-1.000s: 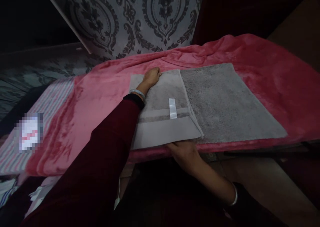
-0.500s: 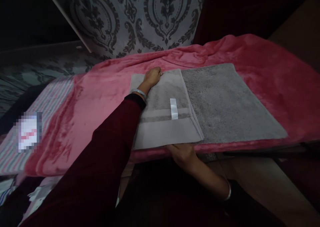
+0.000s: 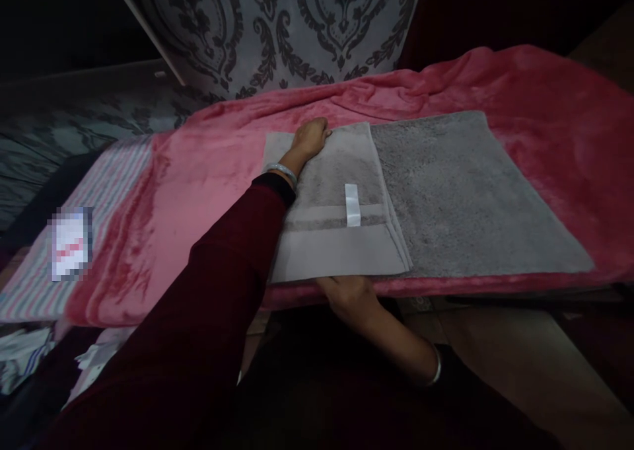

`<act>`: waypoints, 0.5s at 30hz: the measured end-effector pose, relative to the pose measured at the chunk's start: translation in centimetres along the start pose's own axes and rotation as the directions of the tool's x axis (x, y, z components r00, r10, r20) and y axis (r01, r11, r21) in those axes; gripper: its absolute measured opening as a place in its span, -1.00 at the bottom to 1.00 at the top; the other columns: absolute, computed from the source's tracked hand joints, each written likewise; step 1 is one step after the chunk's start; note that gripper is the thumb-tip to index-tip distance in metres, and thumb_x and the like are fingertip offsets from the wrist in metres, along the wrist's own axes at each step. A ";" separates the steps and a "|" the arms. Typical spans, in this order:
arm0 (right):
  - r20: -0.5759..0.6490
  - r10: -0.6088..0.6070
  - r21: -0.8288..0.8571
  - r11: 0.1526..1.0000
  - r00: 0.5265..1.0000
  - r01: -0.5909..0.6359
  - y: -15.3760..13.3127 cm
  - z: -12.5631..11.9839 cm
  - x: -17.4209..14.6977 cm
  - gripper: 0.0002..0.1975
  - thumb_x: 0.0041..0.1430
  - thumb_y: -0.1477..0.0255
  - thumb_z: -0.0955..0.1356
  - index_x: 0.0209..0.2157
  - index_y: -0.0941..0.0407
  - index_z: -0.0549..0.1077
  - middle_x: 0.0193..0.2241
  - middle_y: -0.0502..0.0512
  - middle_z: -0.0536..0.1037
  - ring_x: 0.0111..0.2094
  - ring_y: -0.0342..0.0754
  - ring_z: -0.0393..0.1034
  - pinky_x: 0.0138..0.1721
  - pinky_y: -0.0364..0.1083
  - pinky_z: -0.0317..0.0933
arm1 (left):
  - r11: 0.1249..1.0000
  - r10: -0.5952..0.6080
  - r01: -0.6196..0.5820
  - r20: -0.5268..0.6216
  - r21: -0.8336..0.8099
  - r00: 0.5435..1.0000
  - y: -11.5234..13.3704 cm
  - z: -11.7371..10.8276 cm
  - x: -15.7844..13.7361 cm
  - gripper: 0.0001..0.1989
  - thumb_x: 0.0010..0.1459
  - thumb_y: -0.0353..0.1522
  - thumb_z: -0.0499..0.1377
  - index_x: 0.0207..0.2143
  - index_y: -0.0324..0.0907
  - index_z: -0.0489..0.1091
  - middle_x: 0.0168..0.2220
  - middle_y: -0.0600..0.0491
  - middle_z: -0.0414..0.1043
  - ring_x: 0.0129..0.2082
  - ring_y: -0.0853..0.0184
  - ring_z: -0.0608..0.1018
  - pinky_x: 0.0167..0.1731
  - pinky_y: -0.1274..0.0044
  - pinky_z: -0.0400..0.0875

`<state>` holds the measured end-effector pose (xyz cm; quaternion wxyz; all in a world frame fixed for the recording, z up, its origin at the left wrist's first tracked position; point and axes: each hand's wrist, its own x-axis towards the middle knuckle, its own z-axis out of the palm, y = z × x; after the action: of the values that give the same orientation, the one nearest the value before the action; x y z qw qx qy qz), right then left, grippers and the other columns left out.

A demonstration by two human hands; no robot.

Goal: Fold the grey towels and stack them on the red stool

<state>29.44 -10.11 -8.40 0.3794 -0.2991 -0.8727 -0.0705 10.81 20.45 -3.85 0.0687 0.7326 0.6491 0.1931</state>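
Note:
A grey towel (image 3: 470,205) lies on a pink blanket, its left part folded over into layers with a white label (image 3: 352,205) on top. My left hand (image 3: 312,138) is at the far edge of the folded part, fingers curled closed on the cloth. At the near edge, my right hand (image 3: 352,298) holds the folded part from beneath; its fingertips are hidden under the fabric. The right part of the towel is spread flat in a single sheet.
The pink blanket (image 3: 198,172) covers a long raised surface. A striped cloth (image 3: 106,189) with a blurred rectangular item (image 3: 72,244) lies at left. White cloths (image 3: 24,357) are lower left. A patterned grey panel (image 3: 287,34) stands behind.
My right hand has slid a little to the left along the towel's near edge. My left hand keeps its place on the far edge. The view has shifted slightly.

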 end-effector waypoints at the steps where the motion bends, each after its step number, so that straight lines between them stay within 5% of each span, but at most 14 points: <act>1: -0.019 -0.005 0.005 1.000 1.000 0.005 0.0 0.1 0.0 -0.71 0.27 0.66 0.25 -0.33 0.04 0.52 -0.65 -0.04 0.36 -0.58 -0.13 0.21 -0.49 -0.12 0.09 | 1.000 0.003 -0.003 -0.003 0.002 1.000 -0.1 0.1 0.1 -0.74 0.33 -0.34 0.05 -0.04 -0.19 0.46 0.02 -0.14 0.50 0.10 0.11 0.45 0.09 0.34 0.26; 9: 0.050 -0.025 0.064 0.998 0.998 0.022 0.2 -0.4 -0.1 -0.72 0.28 0.66 0.25 -0.30 0.07 0.53 -0.55 -0.02 0.44 -0.49 -0.11 0.27 -0.45 -0.09 0.10 | 0.999 -0.016 0.016 -0.016 0.031 1.000 0.0 -0.2 0.1 -0.77 0.32 -0.32 0.07 -0.11 -0.13 0.48 -0.03 -0.12 0.54 0.03 0.12 0.49 0.02 0.36 0.31; 15: 0.013 0.063 -0.034 0.997 0.998 -0.063 3.1 -1.9 -2.0 -0.76 0.26 0.62 0.28 -0.38 0.09 0.51 -0.53 0.05 0.43 -0.42 -0.07 0.26 -0.37 -0.08 0.06 | 0.999 -0.023 0.024 -0.027 0.032 0.999 -0.1 -0.4 0.6 -0.79 0.31 -0.30 0.08 -0.12 -0.14 0.47 -0.05 -0.09 0.54 0.02 0.15 0.49 0.06 0.37 0.32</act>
<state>33.47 -9.21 -8.77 0.3702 -0.3332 -0.8642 -0.0708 10.60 21.01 -3.37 0.0505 0.7233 0.6615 0.1915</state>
